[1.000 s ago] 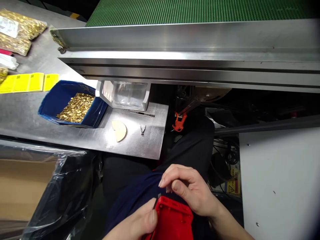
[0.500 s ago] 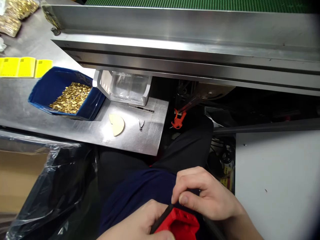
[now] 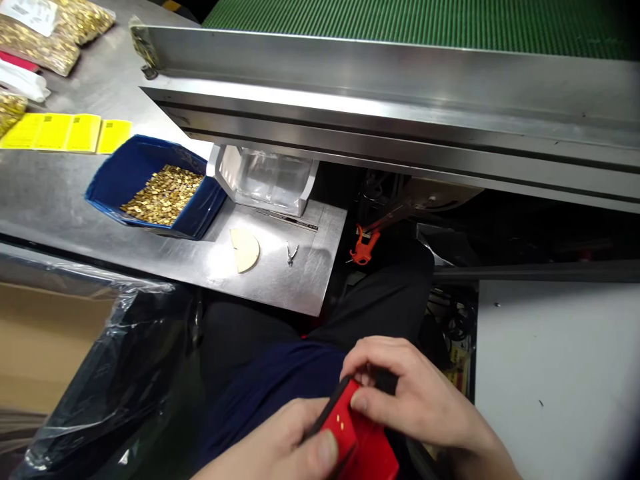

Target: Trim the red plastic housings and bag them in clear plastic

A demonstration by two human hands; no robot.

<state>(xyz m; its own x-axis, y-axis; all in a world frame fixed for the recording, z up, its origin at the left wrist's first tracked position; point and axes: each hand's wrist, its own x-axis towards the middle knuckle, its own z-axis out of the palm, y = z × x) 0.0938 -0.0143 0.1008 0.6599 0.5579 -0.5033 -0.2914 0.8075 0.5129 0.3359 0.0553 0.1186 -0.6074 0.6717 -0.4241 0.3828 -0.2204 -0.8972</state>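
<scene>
Low in the view, my left hand (image 3: 295,440) grips a red and black part (image 3: 357,437) from its left side, thumb on the red face. Two small gold-coloured spots show on that face. My right hand (image 3: 405,393) is curled at the part's upper end, with thumb and forefinger closed on its edge. Up and to the left, a blue bin (image 3: 113,180) holds a heap of small brass pieces (image 3: 165,195). A pale half-round piece (image 3: 245,251) and a small metal item (image 3: 291,253) lie on the metal table (image 3: 200,267).
A clear-fronted bin (image 3: 270,177) sits under the metal conveyor frame (image 3: 350,80). Yellow labels (image 3: 83,133) and bags of brass pieces (image 3: 43,37) are at the left. An orange clamp (image 3: 364,247) hangs beyond the table's edge. A white surface (image 3: 555,373) is at the right.
The red part has tilted and risen, showing its flat face. My right thumb and fingers have come onto its upper edge. The view has shifted, moving the table items slightly right.
</scene>
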